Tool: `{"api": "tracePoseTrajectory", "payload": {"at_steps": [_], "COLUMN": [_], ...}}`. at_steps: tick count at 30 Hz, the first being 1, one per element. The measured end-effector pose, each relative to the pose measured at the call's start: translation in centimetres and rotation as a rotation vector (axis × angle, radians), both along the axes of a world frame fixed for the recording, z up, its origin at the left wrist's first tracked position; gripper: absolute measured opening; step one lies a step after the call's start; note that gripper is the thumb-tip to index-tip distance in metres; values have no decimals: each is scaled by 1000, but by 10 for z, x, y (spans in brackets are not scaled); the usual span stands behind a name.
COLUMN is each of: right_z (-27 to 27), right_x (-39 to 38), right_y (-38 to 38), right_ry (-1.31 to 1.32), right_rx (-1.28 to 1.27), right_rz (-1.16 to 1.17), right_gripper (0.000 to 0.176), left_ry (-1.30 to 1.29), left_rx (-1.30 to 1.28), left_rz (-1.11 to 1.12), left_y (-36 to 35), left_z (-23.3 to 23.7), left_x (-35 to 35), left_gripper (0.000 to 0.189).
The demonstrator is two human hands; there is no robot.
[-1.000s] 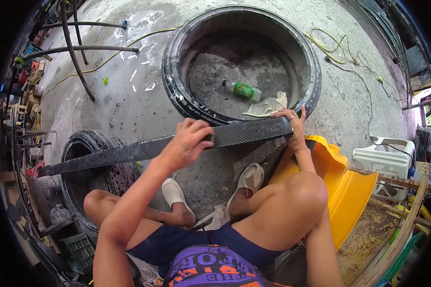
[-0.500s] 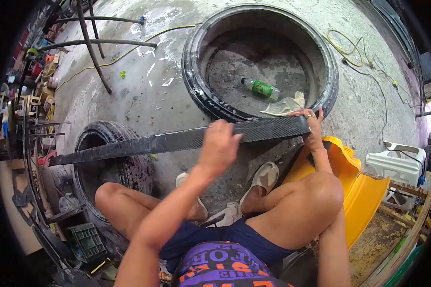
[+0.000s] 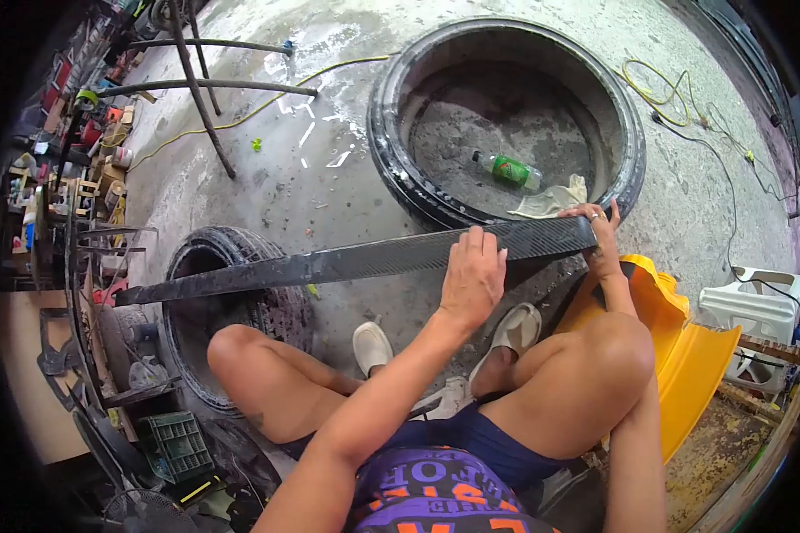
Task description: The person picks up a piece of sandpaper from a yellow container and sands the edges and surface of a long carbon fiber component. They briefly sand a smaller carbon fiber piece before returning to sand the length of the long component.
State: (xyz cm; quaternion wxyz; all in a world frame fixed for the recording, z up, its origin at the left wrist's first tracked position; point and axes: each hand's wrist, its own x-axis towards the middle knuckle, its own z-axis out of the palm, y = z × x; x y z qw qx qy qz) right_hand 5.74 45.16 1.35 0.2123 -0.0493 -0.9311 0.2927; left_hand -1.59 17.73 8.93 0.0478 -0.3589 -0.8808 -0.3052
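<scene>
A long black strip with a carbon-fibre weave pattern (image 3: 382,258) lies across in front of me, resting on both tires. My right hand (image 3: 603,238) wears a ring and grips the strip's right end, fingers over the top edge. My left hand (image 3: 476,277) is against the strip's face right of its middle, back of the hand toward me, fingers bent and together. Anything under those fingers is hidden. The large tire (image 3: 387,142) lies on its side beyond the right end; a smaller tire (image 3: 280,311) is beneath the left part.
Inside the large tire are a green-labelled bottle (image 3: 513,171) and a pale glove-like piece (image 3: 556,197). Yellow curved panels (image 3: 698,377) and a white plastic stool (image 3: 756,298) stand at right. A metal stand (image 3: 196,89), a green crate (image 3: 180,444) and cluttered shelves are at left.
My left hand has moved right along the strip, toward my right hand. My right hand keeps its grip on the end. The whole view has shifted slightly.
</scene>
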Motion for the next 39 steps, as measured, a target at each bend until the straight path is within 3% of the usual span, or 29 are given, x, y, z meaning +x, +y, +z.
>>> {"api": "tracePoseTrajectory", "payload": {"at_steps": [2,4,7,12,14,18,21,24,26,30,33,36,39], "right_z": [3,3,5,8,11,-2,-3,4,7,-3,-4,1,9], "right_x": [-2,-2,-2,-5,-1,-1,-1,-1,-3,-2,-1,0,-2], "right_y": [-2,-5,-4,-11,-3,-2,0,-3,-1,1,-1,-3,-3], "right_ry": [-78,-5,-23,-25,-41,-51,-30,-73,-73,-3,-10,-46,-108], "right_rx": [-79,-12,12,-13,-16,25,26,-19,-16,12,38,39,22], "right_rz": [-26,-41,-37,-46,-54,-47,-37,-48,-47,-25,-39,-39,-56], "right_gripper": [34,33,34,33,33,33,31,31,32,29,28,29,32], "left_ry": [-28,65,48,-48,-40,-19,-15,-30,-89,-12,-48,3,-29], "left_rx": [7,-55,-94,-1,-6,-41,-65,-16,40,-121,-140,-80,-41], "left_rz": [-9,127,305,62,62,202,231,35,-15,102,102,-93,-187], "left_y": [-31,-91,-124,8,-4,-98,-62,25,33,-62,-51,36,39], "left_z": [0,-2,0,2,0,5,2,0,3,10,3,1,3], "left_x": [-8,-25,-32,15,10,-20,-6,22,21,-12,-7,20,11], "left_gripper": [18,17,16,17,17,19,19,16,16,16,16,17,17]}}
